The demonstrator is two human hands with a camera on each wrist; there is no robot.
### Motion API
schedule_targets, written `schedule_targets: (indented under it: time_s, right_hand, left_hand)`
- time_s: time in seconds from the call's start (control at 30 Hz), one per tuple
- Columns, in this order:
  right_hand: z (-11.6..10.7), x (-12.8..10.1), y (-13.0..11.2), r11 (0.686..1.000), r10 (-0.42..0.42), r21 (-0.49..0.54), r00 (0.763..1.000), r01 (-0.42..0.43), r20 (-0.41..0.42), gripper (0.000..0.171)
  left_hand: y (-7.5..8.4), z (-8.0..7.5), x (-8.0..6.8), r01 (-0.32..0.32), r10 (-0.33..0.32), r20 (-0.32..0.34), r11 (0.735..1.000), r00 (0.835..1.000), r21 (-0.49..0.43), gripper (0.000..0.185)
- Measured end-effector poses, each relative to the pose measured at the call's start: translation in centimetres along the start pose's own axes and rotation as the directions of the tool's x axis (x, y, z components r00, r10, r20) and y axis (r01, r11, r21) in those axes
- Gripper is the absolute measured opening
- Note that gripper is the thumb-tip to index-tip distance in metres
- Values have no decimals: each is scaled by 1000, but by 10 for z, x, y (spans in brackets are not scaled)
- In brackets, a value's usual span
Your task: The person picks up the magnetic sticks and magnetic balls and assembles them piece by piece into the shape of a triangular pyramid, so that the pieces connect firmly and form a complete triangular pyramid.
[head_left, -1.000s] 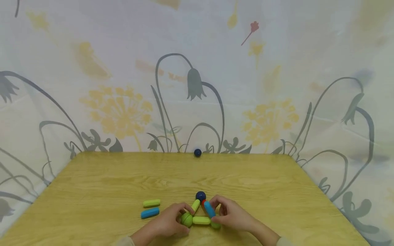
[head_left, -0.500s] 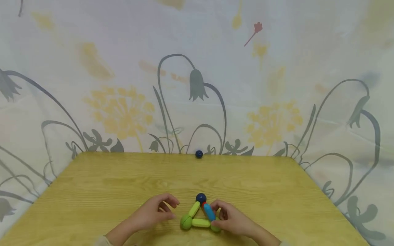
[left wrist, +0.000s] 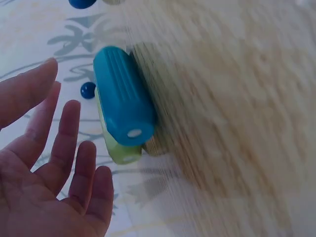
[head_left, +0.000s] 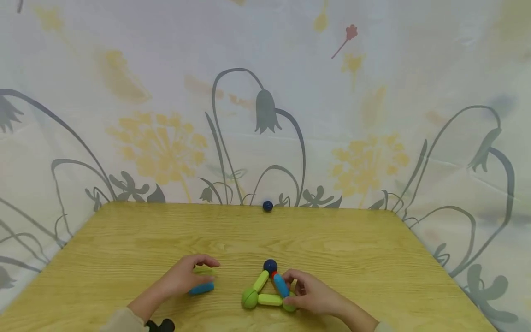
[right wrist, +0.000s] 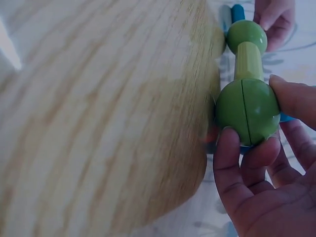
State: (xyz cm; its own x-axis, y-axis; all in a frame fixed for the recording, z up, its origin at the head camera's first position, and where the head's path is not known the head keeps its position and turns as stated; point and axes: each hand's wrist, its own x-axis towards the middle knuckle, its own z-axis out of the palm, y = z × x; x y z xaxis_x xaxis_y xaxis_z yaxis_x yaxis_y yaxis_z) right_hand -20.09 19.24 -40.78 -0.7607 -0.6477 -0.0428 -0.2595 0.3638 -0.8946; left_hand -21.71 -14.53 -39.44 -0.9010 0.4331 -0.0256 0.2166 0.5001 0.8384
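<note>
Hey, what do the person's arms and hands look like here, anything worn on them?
Both hands are bare, no gloves. The left hand comes out of a light beige sleeve, with a small black object at that wrist. The right hand shows a sliver of pale cuff and what looks like a ring.

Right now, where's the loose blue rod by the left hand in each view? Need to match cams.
Head: blue rod lies on the table, low left of centre, under the left hand.
Left wrist: upper centre, beside the open fingers.
Right wrist: only a blue tip at the top edge, likely it.
Shared landmark: the wood-grain table.
</note>
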Motion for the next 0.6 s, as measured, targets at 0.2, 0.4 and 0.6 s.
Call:
schedule_targets:
  time_s: [0.2, 0.4, 0.6]
  right_hand:
    - [1, -2, 0, 1000, 1, -19, 1000, -2, -6, 24]
    - [1, -3, -3, 999, 6, -39, 1000, -7, -16, 24]
    - [0, -3, -4, 999, 14, -34, 1000, -14, -11, 24]
  left_hand:
    - [-6, -4, 2, 14, -14, 61, 1000, 998, 0, 26]
    - [-11, -4, 5, -11, 8, 79, 1000, 997, 29, 22]
    - [-9, -6, 7, 29, -30, 25, 999, 999, 36, 23]
